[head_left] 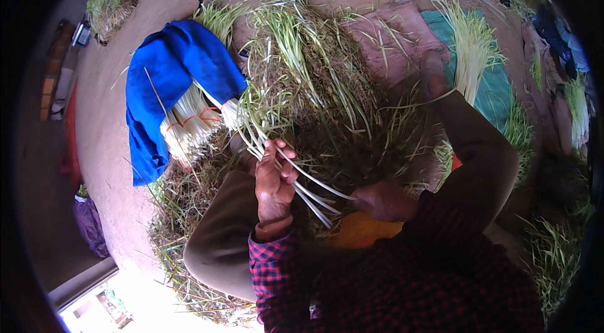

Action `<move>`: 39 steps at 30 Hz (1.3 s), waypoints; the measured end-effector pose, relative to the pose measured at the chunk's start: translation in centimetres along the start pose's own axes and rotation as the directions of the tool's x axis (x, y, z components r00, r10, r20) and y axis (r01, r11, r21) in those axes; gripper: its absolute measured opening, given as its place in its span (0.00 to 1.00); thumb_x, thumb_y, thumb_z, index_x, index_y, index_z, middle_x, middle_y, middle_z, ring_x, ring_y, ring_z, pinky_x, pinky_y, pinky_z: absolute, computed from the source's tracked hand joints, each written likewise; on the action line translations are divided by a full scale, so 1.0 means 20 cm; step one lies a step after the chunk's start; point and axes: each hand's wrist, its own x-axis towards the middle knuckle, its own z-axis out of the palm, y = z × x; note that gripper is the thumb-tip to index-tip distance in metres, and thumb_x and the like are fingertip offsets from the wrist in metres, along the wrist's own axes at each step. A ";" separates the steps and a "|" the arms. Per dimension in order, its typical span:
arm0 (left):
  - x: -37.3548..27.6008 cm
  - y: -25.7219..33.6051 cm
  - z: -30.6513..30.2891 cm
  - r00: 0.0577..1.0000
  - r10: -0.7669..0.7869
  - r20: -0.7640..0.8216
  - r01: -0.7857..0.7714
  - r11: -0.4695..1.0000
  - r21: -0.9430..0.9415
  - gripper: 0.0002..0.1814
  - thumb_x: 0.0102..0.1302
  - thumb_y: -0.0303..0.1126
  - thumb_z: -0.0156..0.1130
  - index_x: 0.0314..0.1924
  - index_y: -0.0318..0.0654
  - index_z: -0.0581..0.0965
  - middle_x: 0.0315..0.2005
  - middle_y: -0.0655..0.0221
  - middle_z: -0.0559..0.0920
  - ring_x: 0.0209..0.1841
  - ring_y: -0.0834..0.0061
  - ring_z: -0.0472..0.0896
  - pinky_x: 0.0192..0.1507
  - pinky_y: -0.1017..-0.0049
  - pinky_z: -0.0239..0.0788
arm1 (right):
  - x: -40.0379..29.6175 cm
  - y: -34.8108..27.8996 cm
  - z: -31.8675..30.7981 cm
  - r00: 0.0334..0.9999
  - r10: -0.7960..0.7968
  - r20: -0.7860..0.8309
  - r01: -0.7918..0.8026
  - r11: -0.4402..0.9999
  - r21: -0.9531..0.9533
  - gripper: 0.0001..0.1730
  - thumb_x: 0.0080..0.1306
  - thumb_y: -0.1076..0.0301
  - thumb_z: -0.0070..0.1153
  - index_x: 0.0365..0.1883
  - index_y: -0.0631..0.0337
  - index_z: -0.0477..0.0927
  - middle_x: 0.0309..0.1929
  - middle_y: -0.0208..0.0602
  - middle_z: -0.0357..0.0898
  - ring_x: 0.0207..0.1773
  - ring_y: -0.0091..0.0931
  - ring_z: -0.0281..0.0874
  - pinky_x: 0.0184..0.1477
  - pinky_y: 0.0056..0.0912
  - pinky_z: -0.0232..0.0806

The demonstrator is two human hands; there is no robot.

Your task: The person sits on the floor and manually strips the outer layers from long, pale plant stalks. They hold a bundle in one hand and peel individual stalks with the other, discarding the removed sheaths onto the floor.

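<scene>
Several long pale stalks with green leaves (321,205) lie in my left hand (275,175), whose fingers are closed around them; their white ends stick out to the lower right. My right hand (384,201) pinches the end of one stalk, its fingertips partly in shadow. Just in front is a heap of dry and green stalks (302,59). To the left, white bundles (191,120) tied with red bands lie partly under a blue cloth (174,59). An orange-yellow thing (365,229) shows below my right hand.
At the right, a bunch of pale stalks (472,54) lies on a green cloth (495,97), near a pinkish cloth (387,40). My bent legs flank the heap. More stalk piles lie at the far left (111,3) and lower right (554,253).
</scene>
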 end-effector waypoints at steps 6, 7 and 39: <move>-0.02 -0.05 0.03 0.989 0.064 -0.136 -0.054 0.996 0.076 0.16 0.66 0.48 0.47 0.30 0.43 0.69 0.17 0.70 0.75 0.20 0.72 0.76 0.23 0.71 0.70 | 0.09 0.12 0.12 1.000 -0.014 0.026 0.016 0.994 -0.110 0.07 0.58 0.67 0.47 0.28 0.61 0.74 0.25 0.45 0.74 0.30 0.42 0.74 0.33 0.42 0.66; -0.03 -0.05 0.04 0.976 0.200 -0.085 -0.196 0.979 0.054 0.15 0.65 0.46 0.50 0.29 0.43 0.69 0.15 0.69 0.74 0.15 0.75 0.74 0.17 0.76 0.68 | 0.13 0.24 0.12 0.998 -0.027 -0.054 0.021 0.993 -0.117 0.08 0.58 0.66 0.47 0.29 0.60 0.74 0.25 0.45 0.74 0.31 0.42 0.74 0.33 0.43 0.66; -0.13 -0.17 0.20 0.996 0.040 0.085 -0.047 0.995 0.089 0.05 0.59 0.28 0.60 0.35 0.43 0.74 0.21 0.66 0.80 0.08 0.87 0.63 0.08 0.86 0.49 | 0.00 -0.15 -0.18 0.965 0.002 -0.263 0.039 0.988 0.149 0.07 0.56 0.71 0.57 0.30 0.64 0.74 0.23 0.34 0.68 0.23 0.23 0.68 0.25 0.26 0.60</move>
